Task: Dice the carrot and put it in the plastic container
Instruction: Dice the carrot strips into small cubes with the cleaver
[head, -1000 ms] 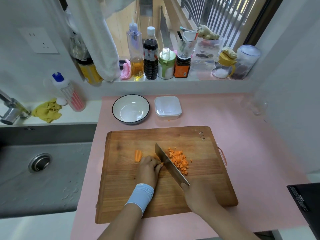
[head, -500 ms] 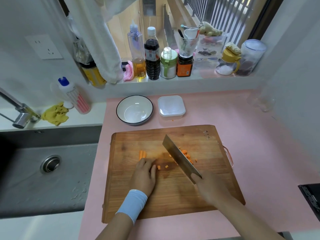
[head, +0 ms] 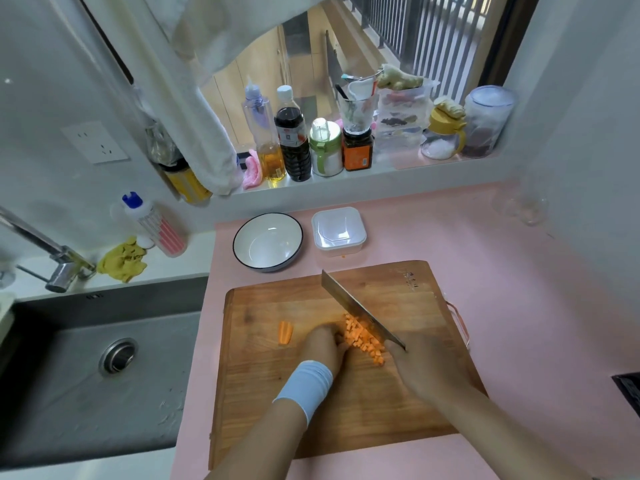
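A pile of diced carrot [head: 363, 337] lies on the wooden cutting board [head: 346, 403], squeezed between my left hand [head: 323, 344] and the cleaver blade [head: 356, 308]. My right hand [head: 420, 368] grips the cleaver handle, with the blade standing on edge against the dice. My left hand rests on the board, fingers against the pile's left side. A small uncut carrot piece [head: 285, 332] lies alone to the left. The clear plastic container [head: 338, 231] stands empty behind the board, with one stray carrot bit in front of it.
A white bowl with a dark rim [head: 267, 241] sits left of the container. The steel sink [head: 97, 362] and tap [head: 52, 258] are on the left. Bottles and jars [head: 292, 140] line the windowsill. A dark object [head: 628, 389] is at the right edge.
The cleaver swept from left of the dice over to their right side. My left hand slid right, and together they gathered the scattered dice into one pile.
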A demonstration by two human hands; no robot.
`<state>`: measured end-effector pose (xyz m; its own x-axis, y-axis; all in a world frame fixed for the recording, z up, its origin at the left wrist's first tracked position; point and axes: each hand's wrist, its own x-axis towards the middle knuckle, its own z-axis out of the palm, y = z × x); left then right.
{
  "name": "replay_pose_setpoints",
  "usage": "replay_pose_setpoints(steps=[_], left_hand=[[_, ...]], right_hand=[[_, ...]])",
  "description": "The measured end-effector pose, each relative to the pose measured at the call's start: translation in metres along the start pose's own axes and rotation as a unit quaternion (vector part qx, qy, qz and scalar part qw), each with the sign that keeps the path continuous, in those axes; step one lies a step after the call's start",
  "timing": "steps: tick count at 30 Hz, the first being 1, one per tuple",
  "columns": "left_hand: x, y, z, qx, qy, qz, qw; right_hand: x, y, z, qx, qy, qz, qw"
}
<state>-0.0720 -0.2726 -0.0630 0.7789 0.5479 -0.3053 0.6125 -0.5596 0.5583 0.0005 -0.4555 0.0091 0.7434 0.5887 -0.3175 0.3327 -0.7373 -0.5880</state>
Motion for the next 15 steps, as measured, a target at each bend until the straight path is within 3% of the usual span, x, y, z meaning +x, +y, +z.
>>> replay_pose_setpoints(steps=[4,6,8,10,12,15], left_hand=[[0.004,0.001,-0.027,0.007,0.018,-0.019,1.000],[-0.002,-0.009,-0.053,-0.037,0.111,-0.040,0.992],[-0.012,-0.016,-0.078,-0.115,0.238,-0.050,0.963],[-0.015,-0.017,-0.094,-0.155,0.277,-0.032,0.948],[-0.012,-0.005,-0.101,-0.143,0.179,-0.003,0.973],[0.001,0.013,-0.088,-0.036,-0.050,0.026,0.998]], right_hand=[[-0.001,0.003,-0.013,-0.087,0.050,-0.061,0.993],[0.003,0.008,-0.016,-0.143,0.069,-0.103,0.982],[0.009,0.016,-0.016,-0.202,0.067,-0.139,0.967],[0.013,0.020,-0.015,-0.267,0.057,-0.161,0.948],[0.017,0.023,-0.013,-0.331,0.042,-0.188,0.924],[0.021,0.027,-0.008,-0.353,0.048,-0.226,0.906]])
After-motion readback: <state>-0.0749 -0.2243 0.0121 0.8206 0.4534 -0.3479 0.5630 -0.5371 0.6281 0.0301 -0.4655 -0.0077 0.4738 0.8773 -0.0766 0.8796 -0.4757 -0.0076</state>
